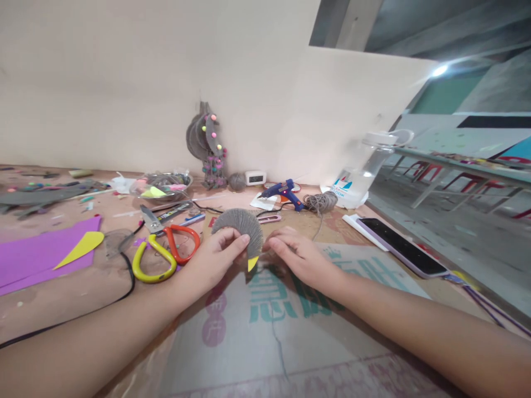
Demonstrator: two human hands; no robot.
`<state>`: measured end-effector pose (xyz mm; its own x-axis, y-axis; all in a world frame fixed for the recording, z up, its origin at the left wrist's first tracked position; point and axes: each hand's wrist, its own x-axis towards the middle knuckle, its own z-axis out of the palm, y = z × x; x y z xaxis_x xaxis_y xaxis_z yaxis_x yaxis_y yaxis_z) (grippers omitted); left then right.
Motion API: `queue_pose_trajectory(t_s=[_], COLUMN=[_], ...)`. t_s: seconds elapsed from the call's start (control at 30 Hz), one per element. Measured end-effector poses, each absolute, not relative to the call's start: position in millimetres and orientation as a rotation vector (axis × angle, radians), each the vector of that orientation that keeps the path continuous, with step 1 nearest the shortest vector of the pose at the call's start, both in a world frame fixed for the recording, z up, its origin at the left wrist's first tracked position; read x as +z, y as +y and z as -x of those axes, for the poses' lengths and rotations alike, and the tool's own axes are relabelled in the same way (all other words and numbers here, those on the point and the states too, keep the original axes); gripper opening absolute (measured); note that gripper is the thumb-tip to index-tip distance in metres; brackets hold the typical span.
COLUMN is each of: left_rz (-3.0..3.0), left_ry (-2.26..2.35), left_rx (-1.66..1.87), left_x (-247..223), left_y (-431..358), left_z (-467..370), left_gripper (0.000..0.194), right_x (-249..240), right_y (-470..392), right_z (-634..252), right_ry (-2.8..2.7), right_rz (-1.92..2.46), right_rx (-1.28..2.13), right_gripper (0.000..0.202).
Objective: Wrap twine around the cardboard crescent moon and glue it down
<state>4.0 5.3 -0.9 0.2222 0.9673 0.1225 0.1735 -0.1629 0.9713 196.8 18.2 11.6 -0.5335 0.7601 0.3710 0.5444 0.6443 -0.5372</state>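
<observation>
Pinched in my left hand (pixel 226 251) is a crescent-shaped piece wrapped in grey yarn (pixel 243 226), its bare yellow tip pointing down. Close to its right edge is my right hand (pixel 292 254), fingers curled and thumb drawn in; whatever lies between them is too small to make out. A grey strand (pixel 279 345) trails over the printed cardboard (pixel 332 342) below the hands. At the back, the ball of grey yarn (pixel 321 202) has a strand running toward my right hand. Scissors (pixel 166 251) with one yellow and one orange handle rest left of my left hand.
Behind are a blue glue gun (pixel 284 192), a small white digital display (pixel 255 177) and a bowl of craft bits (pixel 161 187). Purple sheets (pixel 41 254) with a yellow cutout lie left. A phone (pixel 402 246) and clear bottle (pixel 360 171) stand right, near the table edge.
</observation>
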Motion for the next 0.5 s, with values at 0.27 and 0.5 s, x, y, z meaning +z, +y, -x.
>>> queue_pose_trajectory(t_s=[0.27,0.5], left_rz=[-1.574,-1.461], left_ry=[1.141,1.099], left_rx=[1.055,1.098], left_x=[-1.0,-6.7], left_y=[5.2,7.8], left_z=[-4.0,-5.2], left_gripper=[0.03,0.031], right_x=[15.9,16.1], right_y=[14.1,10.5], right_z=[-192.8,-190.6], right_ry=[-2.07,-2.135], right_rz=[1.066,1.125], right_rx=[0.588,0.637], right_gripper=[0.016,0.013])
